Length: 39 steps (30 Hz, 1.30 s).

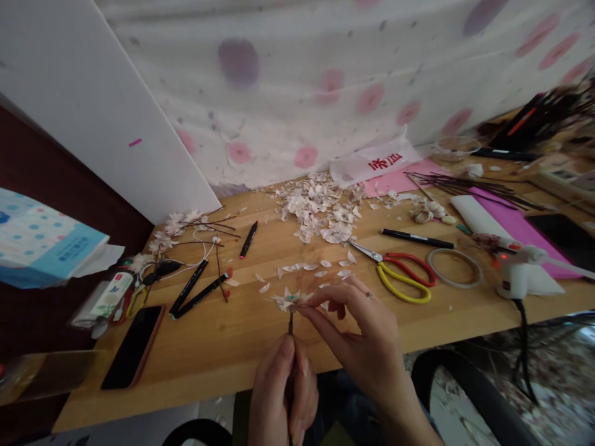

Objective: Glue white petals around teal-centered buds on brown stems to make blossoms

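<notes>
My left hand (281, 390) is closed round a thin dark stem (290, 323) that stands upright near the table's front edge. On top of the stem sits a small flower of pale petals (289, 300). My right hand (360, 331) pinches the flower's right side with thumb and forefinger, the other fingers curled above. A few loose petals (320, 267) lie on the wooden table (223, 347) just beyond the flower.
A big heap of petals (320, 210) lies further back. Scissors with red and yellow handles (400, 272), a tape ring (454, 267) and a glue gun (515, 272) are to the right. Black pens (198, 290), finished flower stems (186, 226) and a phone (134, 347) are left.
</notes>
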### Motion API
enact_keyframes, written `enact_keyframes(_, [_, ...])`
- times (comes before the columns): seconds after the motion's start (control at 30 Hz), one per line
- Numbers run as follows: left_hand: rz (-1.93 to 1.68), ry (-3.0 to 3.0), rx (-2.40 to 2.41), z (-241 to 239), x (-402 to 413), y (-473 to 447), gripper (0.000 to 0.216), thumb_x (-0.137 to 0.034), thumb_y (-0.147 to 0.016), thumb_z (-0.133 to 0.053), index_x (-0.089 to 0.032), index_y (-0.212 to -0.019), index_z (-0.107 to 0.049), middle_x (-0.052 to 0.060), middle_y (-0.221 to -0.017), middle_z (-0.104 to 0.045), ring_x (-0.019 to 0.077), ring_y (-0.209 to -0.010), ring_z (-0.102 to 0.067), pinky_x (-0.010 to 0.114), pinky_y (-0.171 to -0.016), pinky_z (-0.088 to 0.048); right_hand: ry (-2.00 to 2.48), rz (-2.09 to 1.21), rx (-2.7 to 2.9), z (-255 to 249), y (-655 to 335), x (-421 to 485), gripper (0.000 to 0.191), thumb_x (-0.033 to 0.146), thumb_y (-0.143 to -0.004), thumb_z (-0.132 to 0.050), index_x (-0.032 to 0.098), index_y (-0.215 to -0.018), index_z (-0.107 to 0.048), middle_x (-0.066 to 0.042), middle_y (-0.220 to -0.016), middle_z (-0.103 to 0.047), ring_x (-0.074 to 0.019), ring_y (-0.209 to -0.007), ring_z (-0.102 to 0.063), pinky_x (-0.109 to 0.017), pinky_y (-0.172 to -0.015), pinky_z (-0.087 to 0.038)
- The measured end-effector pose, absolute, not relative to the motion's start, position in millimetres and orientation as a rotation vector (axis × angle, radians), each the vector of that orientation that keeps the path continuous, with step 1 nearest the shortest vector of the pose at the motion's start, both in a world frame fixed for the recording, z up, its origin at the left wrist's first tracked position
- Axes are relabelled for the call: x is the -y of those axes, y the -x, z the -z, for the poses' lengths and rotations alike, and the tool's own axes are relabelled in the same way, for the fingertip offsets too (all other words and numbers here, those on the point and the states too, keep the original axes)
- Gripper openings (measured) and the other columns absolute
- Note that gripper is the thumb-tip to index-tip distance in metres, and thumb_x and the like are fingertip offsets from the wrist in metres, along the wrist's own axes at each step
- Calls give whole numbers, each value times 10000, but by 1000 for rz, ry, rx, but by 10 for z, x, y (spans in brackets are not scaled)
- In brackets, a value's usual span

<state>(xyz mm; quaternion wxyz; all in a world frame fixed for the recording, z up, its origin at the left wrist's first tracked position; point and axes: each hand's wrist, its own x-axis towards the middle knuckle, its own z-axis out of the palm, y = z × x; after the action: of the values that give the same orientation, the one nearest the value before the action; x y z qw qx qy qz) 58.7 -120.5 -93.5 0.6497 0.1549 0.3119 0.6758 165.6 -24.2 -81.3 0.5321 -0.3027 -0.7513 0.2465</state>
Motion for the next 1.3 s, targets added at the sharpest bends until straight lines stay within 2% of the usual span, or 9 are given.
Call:
enact_keyframes(0.1, [-1518, -354, -552, 958, 1196, -569, 353, -419, -1046, -612, -221, -826, -805, -132, -361, -211, 29, -271, -85, 134, -336, -189, 730, -650, 1686, 785, -1737, 299, 165, 141, -946, -738, 219, -1063, -654, 32, -837, -658, -117, -699, -551, -253, -646, -460])
enact_keyframes(0.2, [-1525, -339, -494, 974, 1198, -545, 358, -379, -1074, -569, -214, -852, -797, -130, -374, -196, 36, -275, -88, 142, -341, -189, 701, -697, 1576, 784, -1791, 339, 261, 97, -947, -711, 220, -1173, -668, 31, -823, -642, -121, -715, -553, -258, -659, -466])
enact_keyframes(0.33, [-1519, -322, -478, 973, 1228, -527, 375, -378, -1092, -530, -210, -872, -783, -123, -394, -208, 45, -301, -106, 157, -373, -217, 691, -649, 1647, 793, -1761, 317, 198, 92, -926, -742, 213, -1068, -676, 46, -758, -634, -102, -650, -547, -236, -616, -453])
enact_keyframes(0.43, [-1524, -324, -452, 965, 1249, -529, 384, -377, -1096, -521, -206, -877, -786, -123, -389, -200, 44, -304, -102, 157, -379, -217, 594, -609, 1784, 787, -1710, 280, 44, 170, -1006, -673, 194, -1035, -696, 17, -747, -658, -108, -631, -580, -235, -586, -452])
enact_keyframes(0.6, [-1539, -341, -462, 974, 1264, -530, 392, -402, -1086, -540, -195, -885, -806, -126, -368, -193, 31, -295, -101, 134, -378, -224, 440, -567, 1924, 774, -1648, 265, 416, 439, -1119, -457, 156, -1107, -762, 7, -634, -619, -127, -542, -549, -271, -522, -396])
enact_keyframes(0.8, [-1585, -363, -589, 1018, 1271, -573, 412, -442, -1064, -566, -174, -854, -797, -120, -361, -241, 28, -297, -133, 141, -384, -232, 418, -533, 1980, 758, -1604, 256, 505, 503, -1113, -445, 125, -1064, -776, 4, -593, -636, -121, -495, -533, -282, -486, -355])
enact_keyframes(1.0, [-1575, -358, -770, 1010, 1275, -570, 512, -523, -1005, -626, -172, -633, -657, -105, -348, -299, 35, -298, -165, 183, -368, -186, 410, -546, 1991, 768, -1588, 262, 509, 510, -1114, -437, 123, -1085, -767, 13, -593, -629, -118, -492, -528, -280, -488, -357])
enact_keyframes(1.17, [-1511, -326, -971, 989, 1300, -563, 554, -586, -948, -668, -195, -572, -557, -99, -357, -319, 41, -325, -199, 198, -388, -191, 427, -583, 2020, 773, -1597, 277, 491, 513, -1112, -434, 144, -1191, -749, 9, -626, -653, -131, -516, -565, -281, -502, -386])
enact_keyframes(1.3, [-1546, -388, -964, 1022, 1307, -582, 595, -581, -979, -613, -213, -537, -460, -94, -346, -298, 39, -310, -179, 199, -374, -170, 440, -609, 2018, 746, -1610, 287, 466, 502, -1106, -461, 148, -1213, -744, 7, -631, -660, -135, -516, -563, -284, -496, -382])
